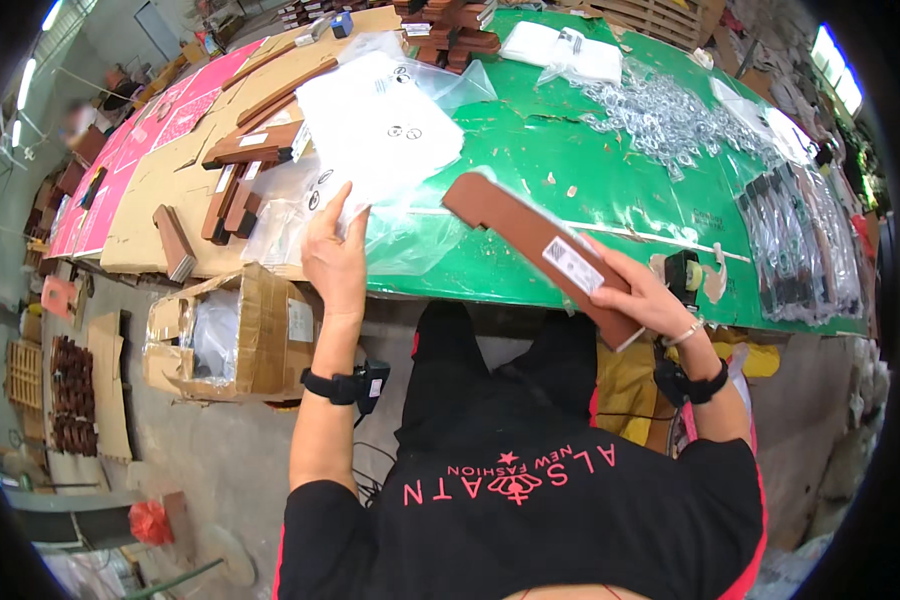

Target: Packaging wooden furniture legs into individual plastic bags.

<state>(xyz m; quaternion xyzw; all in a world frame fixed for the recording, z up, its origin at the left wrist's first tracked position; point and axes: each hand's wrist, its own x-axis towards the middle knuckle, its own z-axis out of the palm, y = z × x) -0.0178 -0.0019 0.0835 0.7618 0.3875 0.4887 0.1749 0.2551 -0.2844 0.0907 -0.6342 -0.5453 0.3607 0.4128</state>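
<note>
My right hand [642, 290] grips a reddish-brown wooden board [515, 222] near its lower end, thumb by a white printed label [572, 262]. The board slants up to the left over the green table, and its far end has a notched edge. My left hand [336, 258] is raised at the table's near edge, its thumb and fingers closed on the edge of a plastic bag [385, 125]. That bag, whitish with small black printed marks, lies among other clear bags. The exact pinch is partly hidden by my fingers.
Brown wooden pieces [255, 145] lie on cardboard [160, 180] at the left. Metal hardware in small clear bags [660, 115] is heaped at the far right, with wrapped dark parts [795, 245] at the right edge. Below the table's left side stands an open carton [270, 335].
</note>
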